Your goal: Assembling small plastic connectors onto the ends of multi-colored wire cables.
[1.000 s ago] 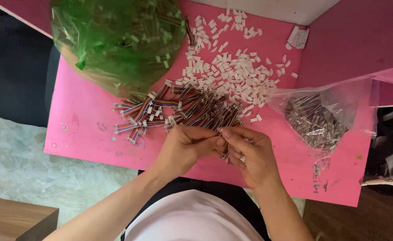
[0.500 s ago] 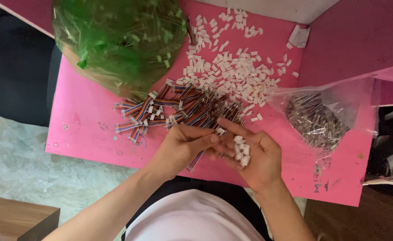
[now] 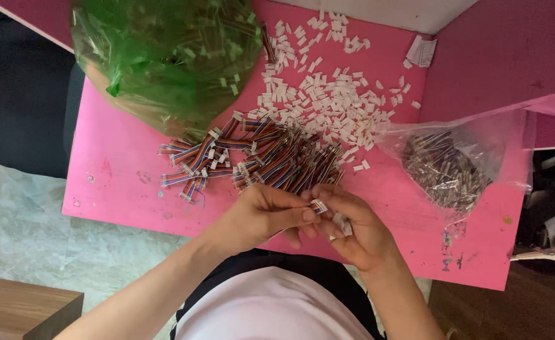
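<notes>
My left hand point(image 3: 262, 214) pinches a short multicoloured ribbon cable point(image 3: 317, 206) by its end, near the front edge of the pink table point(image 3: 120, 170). My right hand point(image 3: 353, 230) meets it there, fingers curled over a few small white plastic connectors point(image 3: 340, 225) in the palm. Just beyond both hands lies a pile of striped ribbon cables point(image 3: 258, 157). Farther back is a scatter of loose white connectors point(image 3: 328, 94).
A green plastic bag point(image 3: 164, 56) holding more parts sits at the back left. A clear bag point(image 3: 447, 164) of assembled pieces lies at the right. A small folded paper point(image 3: 422, 51) rests near the back wall. Floor tiles show at the left.
My right hand, which lay open-palmed with the white connectors showing half a second ago, has curled its fingers and closed in on the cable end held by my left hand.
</notes>
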